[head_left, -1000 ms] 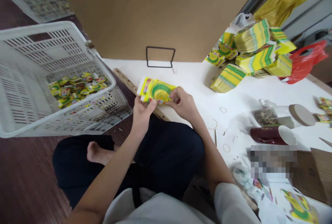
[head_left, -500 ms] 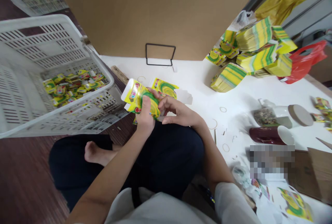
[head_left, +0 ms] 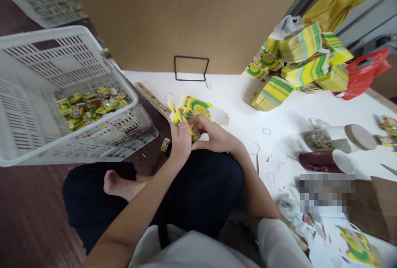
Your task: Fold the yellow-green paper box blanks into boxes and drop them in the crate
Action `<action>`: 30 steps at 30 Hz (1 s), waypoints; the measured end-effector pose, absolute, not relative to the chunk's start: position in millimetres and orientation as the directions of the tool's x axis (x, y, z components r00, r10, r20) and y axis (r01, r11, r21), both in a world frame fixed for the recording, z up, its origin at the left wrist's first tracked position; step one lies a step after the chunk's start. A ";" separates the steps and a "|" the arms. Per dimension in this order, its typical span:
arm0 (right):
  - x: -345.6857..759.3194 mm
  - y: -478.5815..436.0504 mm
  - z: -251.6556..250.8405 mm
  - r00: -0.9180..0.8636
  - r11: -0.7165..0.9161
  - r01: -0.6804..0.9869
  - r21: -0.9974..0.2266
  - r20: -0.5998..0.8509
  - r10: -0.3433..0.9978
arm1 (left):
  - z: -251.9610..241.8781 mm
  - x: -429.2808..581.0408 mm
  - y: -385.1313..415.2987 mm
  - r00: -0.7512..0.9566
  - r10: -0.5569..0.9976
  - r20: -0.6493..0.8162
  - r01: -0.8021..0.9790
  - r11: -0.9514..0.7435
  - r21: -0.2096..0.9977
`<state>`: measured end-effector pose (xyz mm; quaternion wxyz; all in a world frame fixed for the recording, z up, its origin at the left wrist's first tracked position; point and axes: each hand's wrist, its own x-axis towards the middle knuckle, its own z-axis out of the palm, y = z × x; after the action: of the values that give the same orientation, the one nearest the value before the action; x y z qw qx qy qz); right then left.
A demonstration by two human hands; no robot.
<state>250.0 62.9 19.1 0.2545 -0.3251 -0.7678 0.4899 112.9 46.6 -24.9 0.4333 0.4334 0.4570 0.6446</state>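
My left hand (head_left: 180, 140) is closed round a small yellow-and-green printed carton (head_left: 177, 116), held tilted above my knee. My right hand (head_left: 215, 135) has its fingers curled against the carton's right, lower end, with the thumb below; the fingertips are partly hidden. Just beyond my hands, another flat yellow-and-green carton (head_left: 198, 106) with a green swirl lies on the white table (head_left: 238, 106). Its white flap sticks out to the right. A small yellow packet (head_left: 165, 144) lies below and left of my left hand.
A white plastic basket (head_left: 77, 135) at left holds many small yellow packets (head_left: 89, 104). A large cardboard box (head_left: 186, 20) stands ahead behind a black wire stand (head_left: 191, 68). Stacks of flat cartons (head_left: 271, 94), a maroon mug (head_left: 319, 161) and a red bag (head_left: 366, 73) are at right.
The carton has turned from broad face toward me to nearly edge-on, and my left hand has moved slightly right. A small packet below it has come into view. The right hand stays at the carton's end.
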 end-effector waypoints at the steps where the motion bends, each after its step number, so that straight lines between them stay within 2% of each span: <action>1: 250.1 62.9 19.6 -0.644 0.310 0.255 -0.916 0.078 0.761 | -23.9 113.0 47.0 -0.233 0.957 0.173 -0.179 -0.218 0.960; 4: 250.4 63.8 19.7 -0.576 0.324 0.248 -0.913 0.129 0.807 | -19.4 111.3 48.1 -0.166 0.962 0.217 -0.218 -0.251 0.943; 9: 250.1 64.3 20.3 -0.523 0.346 0.218 -0.912 0.190 0.831 | -12.1 102.1 50.5 -0.275 0.930 0.244 -0.109 -0.282 0.953; 12: 249.1 64.0 20.5 -0.491 0.331 0.173 -0.928 0.210 0.845 | -16.9 95.3 54.1 -0.331 0.914 0.234 -0.219 -0.315 0.923; 15: 247.9 64.7 18.5 -0.383 0.271 0.122 -0.955 0.207 0.900 | -28.5 89.2 56.6 -0.352 0.918 0.185 -0.349 -0.312 0.884; 19: 249.0 68.0 11.3 -0.278 0.244 0.156 -0.957 0.195 0.941 | -37.7 81.3 53.1 -0.304 0.945 0.119 -0.382 -0.236 0.894; 21: 251.1 70.0 8.1 -0.216 0.321 0.212 -0.923 0.276 0.937 | -34.1 73.0 50.1 -0.284 0.949 0.136 -0.309 -0.225 0.924; 24: 254.1 71.3 9.2 -0.153 0.472 0.368 -0.801 0.449 0.880 | -17.9 51.0 47.2 -0.284 0.913 0.293 -0.108 -0.334 0.936; 27: 254.8 69.6 17.5 -0.349 0.629 0.482 -0.610 0.525 0.776 | 4.0 29.5 47.7 -0.186 0.846 0.501 0.203 -0.465 0.861; 29: 254.4 67.2 23.9 -0.478 0.723 0.462 -0.514 0.542 0.691 | 16.4 26.5 49.4 -0.009 0.870 0.494 0.422 -0.445 0.790; 30: 254.4 66.1 26.5 -0.508 0.753 0.447 -0.482 0.556 0.658 | 20.9 29.4 50.4 0.093 0.905 0.416 0.505 -0.403 0.763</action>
<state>254.4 66.1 26.5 0.3768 -0.3224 -0.8571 0.1397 29.4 50.4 20.9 0.2211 0.7052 0.4997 0.4517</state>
